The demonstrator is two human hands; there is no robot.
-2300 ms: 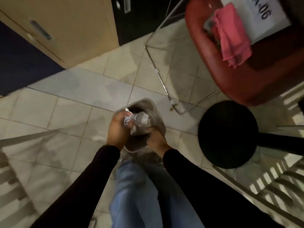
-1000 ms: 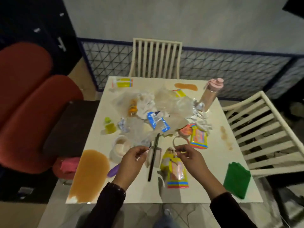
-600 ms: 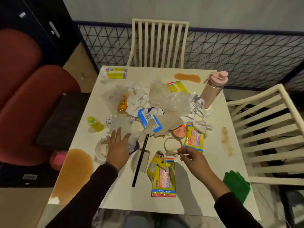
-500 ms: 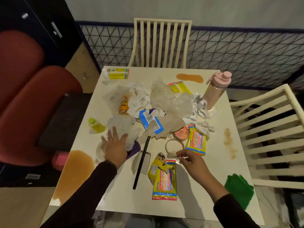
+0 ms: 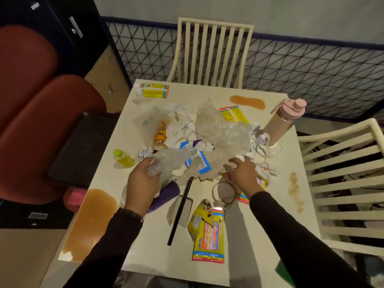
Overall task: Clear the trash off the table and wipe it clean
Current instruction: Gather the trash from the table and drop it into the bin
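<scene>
Trash: a heap [image 5: 207,132] of wrappers, paper scraps and clear film across the middle of the table [image 5: 145,252]; the heap is longer left to right than near to far; loose pieces lie nearer us.
Film: a crumpled clear sheet [image 5: 168,161] at the heap's near left; its long axis runs from our left hand away to the right; its far end lies on a blue wrapper [image 5: 199,161].
Left hand: our left hand [image 5: 141,183] has fingers and thumb clamped on the film's near end.
Right hand: our right hand [image 5: 243,175] is on the scraps at the heap's near right; fingers reach forward, loosely bent; we cannot tell whether they pinch anything.
Stick: a thin black stick [image 5: 180,210] between our hands; it points from near us toward the heap, its far end leaning right.
Risk, film: we judge that lifting it could drag the wrapper and scraps along; light pieces may flutter to the floor.
Risk, bottles: a small yellow bottle [image 5: 123,157] stands near the left edge, just beside the left hand; a nudge could tip it off; the tall pink bottle [image 5: 284,121] touches the heap's right side, so a hard pull there could topple it.
Risk, spill: a brown puddle [image 5: 91,217] lies at the near left corner; a sleeve or trash drawn through it would smear it wider.
</scene>
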